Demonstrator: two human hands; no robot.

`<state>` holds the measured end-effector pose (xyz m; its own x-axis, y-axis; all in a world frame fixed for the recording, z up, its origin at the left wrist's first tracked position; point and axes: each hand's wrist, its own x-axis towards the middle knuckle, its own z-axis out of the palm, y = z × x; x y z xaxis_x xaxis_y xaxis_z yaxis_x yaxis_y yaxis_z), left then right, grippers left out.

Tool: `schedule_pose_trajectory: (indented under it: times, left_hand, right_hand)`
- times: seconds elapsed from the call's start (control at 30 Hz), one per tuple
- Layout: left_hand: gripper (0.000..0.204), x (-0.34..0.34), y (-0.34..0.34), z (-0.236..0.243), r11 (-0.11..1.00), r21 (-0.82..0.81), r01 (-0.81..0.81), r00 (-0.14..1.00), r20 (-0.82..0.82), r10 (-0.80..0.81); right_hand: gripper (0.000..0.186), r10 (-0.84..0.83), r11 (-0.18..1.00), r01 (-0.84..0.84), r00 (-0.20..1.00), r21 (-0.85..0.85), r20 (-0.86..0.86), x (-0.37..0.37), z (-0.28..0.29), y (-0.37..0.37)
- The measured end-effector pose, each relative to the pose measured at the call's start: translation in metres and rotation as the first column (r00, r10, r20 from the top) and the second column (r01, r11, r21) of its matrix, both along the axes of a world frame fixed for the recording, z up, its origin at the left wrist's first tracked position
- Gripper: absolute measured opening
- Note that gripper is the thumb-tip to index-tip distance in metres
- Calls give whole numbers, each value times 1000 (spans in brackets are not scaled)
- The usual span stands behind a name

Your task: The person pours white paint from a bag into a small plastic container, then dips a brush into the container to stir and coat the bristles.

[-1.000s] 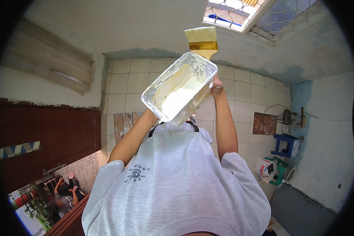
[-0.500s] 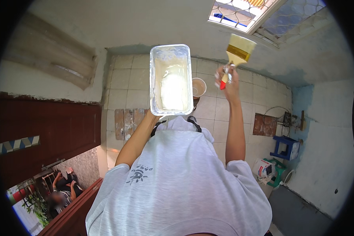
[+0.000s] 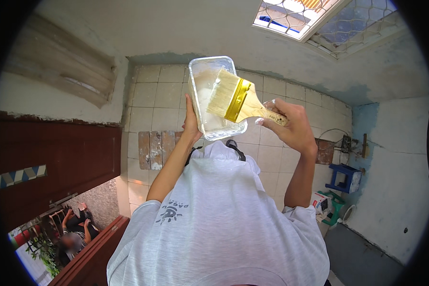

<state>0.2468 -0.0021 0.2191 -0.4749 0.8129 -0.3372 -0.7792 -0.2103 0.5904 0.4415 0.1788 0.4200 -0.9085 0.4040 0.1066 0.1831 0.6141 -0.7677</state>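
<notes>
- Currently, the left hand (image 3: 191, 120) holds the rectangular container (image 3: 211, 66) by its left outer wall; part of its grip is hidden behind or under the container.
- The right hand (image 3: 293, 125) is closed around the wooden handle of the wide brush (image 3: 238, 101); whitish marks show on its fingertips.
- The container is held in front of the chest, mouth facing the camera, its inner walls smeared; white paint-like material (image 3: 203, 97) lies inside.
- The brush is tilted, bristles pointing left over the container's mouth, gold-coloured ferrule above its right rim. Contact between bristles and material cannot be determined.
- Below is a tiled floor (image 3: 169, 93); paint-marked wooden slats (image 3: 156, 150) are situated left of the left forearm.
- To the right, a blue stool (image 3: 345, 179) stands near the wall (image 3: 395, 157), with a green object (image 3: 336, 207) nearby.
- At lower left, beyond a dark red door (image 3: 57, 159), another person (image 3: 78, 233) is seated.
</notes>
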Motion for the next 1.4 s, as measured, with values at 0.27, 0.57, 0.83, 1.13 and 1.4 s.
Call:
schedule_pose_trajectory:
  times: [0.27,0.57,0.83,1.13,1.4]
  left_hand:
    - [97,24,-4,-1,998,47,41,996,81,-45]
    - [99,39,-13,-4,998,5,61,998,30,-61]
    - [99,35,-17,-10,999,33,17,998,53,-19]
    - [96,28,-19,-21,996,93,-8,991,137,-4]
    - [99,30,-20,-15,1000,9,24,998,52,-24]
  right_hand:
    - [26,72,988,-85,992,129,104,-20,18,-23]
    - [19,-31,996,34,999,-88,33,-34,1,-29]
    - [20,-134,991,133,978,-15,-159,-46,-18,-49]
    - [22,-13,997,19,997,80,-74,-65,-36,-71]
    - [23,-28,990,57,976,127,-217,-95,-50,-68]
